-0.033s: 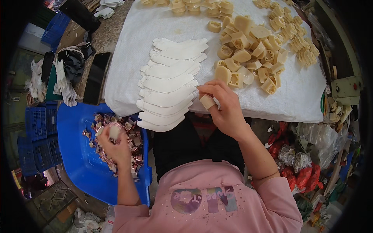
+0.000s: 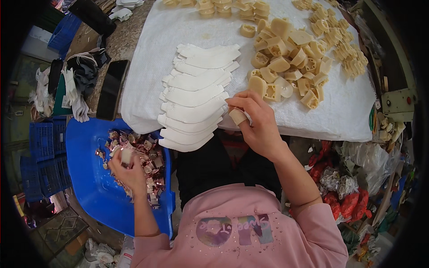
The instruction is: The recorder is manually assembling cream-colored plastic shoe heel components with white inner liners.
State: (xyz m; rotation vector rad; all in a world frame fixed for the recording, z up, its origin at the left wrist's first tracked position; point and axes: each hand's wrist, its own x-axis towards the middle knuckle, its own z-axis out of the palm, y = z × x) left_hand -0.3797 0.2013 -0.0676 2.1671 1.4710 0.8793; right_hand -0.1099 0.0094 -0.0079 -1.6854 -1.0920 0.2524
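Observation:
My left hand (image 2: 128, 172) is over a blue plastic tub (image 2: 85, 192), its fingers curled around a small pale piece (image 2: 127, 155). Blur hides that piece's exact shape. Beneath it, the tub holds a heap of small shiny pinkish metallic pieces (image 2: 154, 172). On the white-covered table, my right hand (image 2: 257, 123) has its fingertips drawn together at the right end of a white curved strip. A beige band (image 2: 238, 117) wraps its thumb. The white curved strips (image 2: 194, 98) lie overlapping in a column, left of that hand.
Beyond my right hand lies a pile of cream hollow plastic pieces (image 2: 290, 58), with smaller ones (image 2: 351, 58) stacked at far right. A phone (image 2: 111, 89) and gloves (image 2: 73, 94) rest at the table's left. Red and clear plastic bags (image 2: 351, 201) crowd the floor at right.
My left hand has shifted slightly down and left over the tub, and the pale piece in it has turned a little. My right hand stays in place.

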